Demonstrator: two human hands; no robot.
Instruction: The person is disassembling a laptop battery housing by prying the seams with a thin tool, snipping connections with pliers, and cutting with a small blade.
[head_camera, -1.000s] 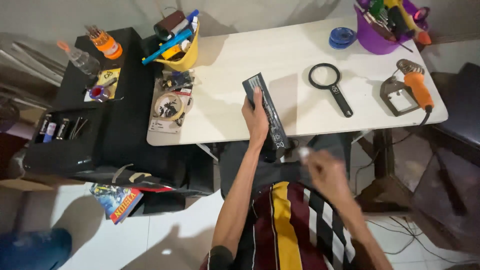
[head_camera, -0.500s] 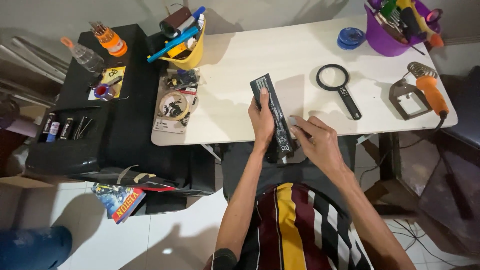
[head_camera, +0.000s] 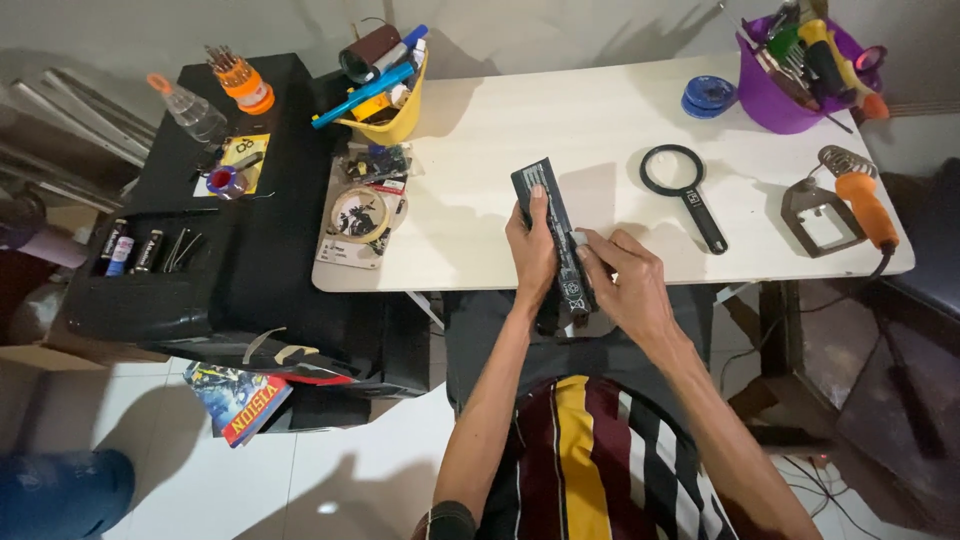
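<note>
While the left hand (head_camera: 532, 255) clasps a long black battery pack (head_camera: 556, 235) lying at the near edge of the white table (head_camera: 560, 120), its fingers curled around the pack's left side, the right hand (head_camera: 625, 285) presses narrow fingertips on the pack's lower right edge. Well apart to the right lie a magnifying glass (head_camera: 683, 190) and an orange-handled soldering iron (head_camera: 862, 200).

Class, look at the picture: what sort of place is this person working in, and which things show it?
Probably a home electronics-repair bench: a soldering iron on its stand, a magnifying glass, and a purple tub of hand tools.
</note>
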